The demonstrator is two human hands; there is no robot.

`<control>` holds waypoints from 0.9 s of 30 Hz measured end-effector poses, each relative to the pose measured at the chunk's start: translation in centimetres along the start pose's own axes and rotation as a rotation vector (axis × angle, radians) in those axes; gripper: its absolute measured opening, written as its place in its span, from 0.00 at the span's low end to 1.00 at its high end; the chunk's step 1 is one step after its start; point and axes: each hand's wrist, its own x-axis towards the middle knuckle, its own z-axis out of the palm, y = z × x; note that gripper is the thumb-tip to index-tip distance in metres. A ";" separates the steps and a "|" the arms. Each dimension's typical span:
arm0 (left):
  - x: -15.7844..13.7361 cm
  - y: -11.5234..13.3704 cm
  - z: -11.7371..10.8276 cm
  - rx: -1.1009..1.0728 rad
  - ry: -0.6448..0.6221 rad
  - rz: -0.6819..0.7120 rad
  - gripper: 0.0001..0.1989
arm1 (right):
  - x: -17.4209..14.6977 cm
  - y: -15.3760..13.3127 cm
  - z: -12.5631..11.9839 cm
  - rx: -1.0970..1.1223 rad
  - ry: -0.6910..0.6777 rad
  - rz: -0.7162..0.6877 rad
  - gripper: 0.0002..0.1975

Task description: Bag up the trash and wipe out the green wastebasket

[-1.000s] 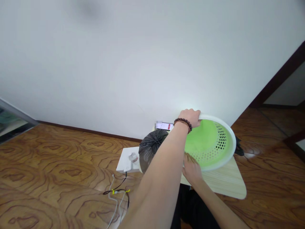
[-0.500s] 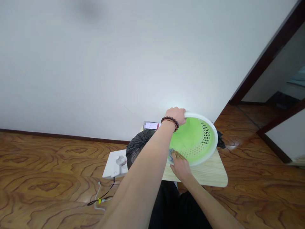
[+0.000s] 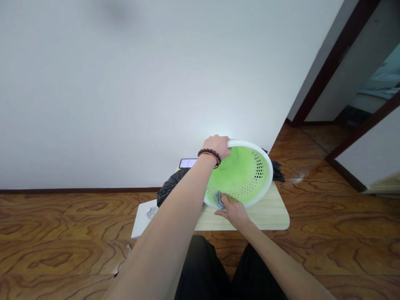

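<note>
A round green basket [image 3: 236,166] with a white rim and rows of holes rests tilted on a small light-wood table [image 3: 265,214]. My left hand [image 3: 218,145], with a beaded bracelet at the wrist, is closed around the rim at its far left side. Inside the near edge, my right hand [image 3: 233,210] presses a grey cloth [image 3: 219,201] against the basket wall. The cloth is partly hidden by my fingers.
Left of the basket lie a black plastic bag [image 3: 170,187] and a phone [image 3: 187,163], both partly behind my left arm. Another black bag [image 3: 277,171] shows at the right. A white box [image 3: 142,218] stands lower left. The wall [image 3: 156,83] rises behind the table.
The view has shifted, so the basket and table appear further left. More of the grey cloth shows under my right hand near the basket's rim. My left hand keeps its hold.
</note>
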 end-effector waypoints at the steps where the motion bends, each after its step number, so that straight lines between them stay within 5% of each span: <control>1: -0.1 0.0 0.1 -0.006 0.003 -0.009 0.19 | -0.1 0.2 -0.4 0.010 -0.025 0.007 0.22; 7: -1.7 -1.2 1.3 -0.081 0.010 -0.087 0.20 | -1.1 1.5 -2.5 0.082 -0.170 0.140 0.10; 10: -2.2 -2.1 1.5 -0.100 -0.002 -0.100 0.21 | -0.4 2.1 -3.7 0.121 -0.133 0.191 0.07; 15: -2.7 -2.7 1.0 -0.038 -0.006 -0.090 0.25 | 2.2 3.4 -5.1 -0.012 -0.043 0.284 0.10; 21: -2.8 -1.6 0.4 0.006 -0.003 -0.137 0.25 | 3.9 4.2 -3.6 -0.130 -0.243 0.338 0.14; 27: -1.2 -1.2 0.8 -0.044 0.034 -0.163 0.23 | 3.0 3.2 -3.1 0.035 -0.318 0.044 0.34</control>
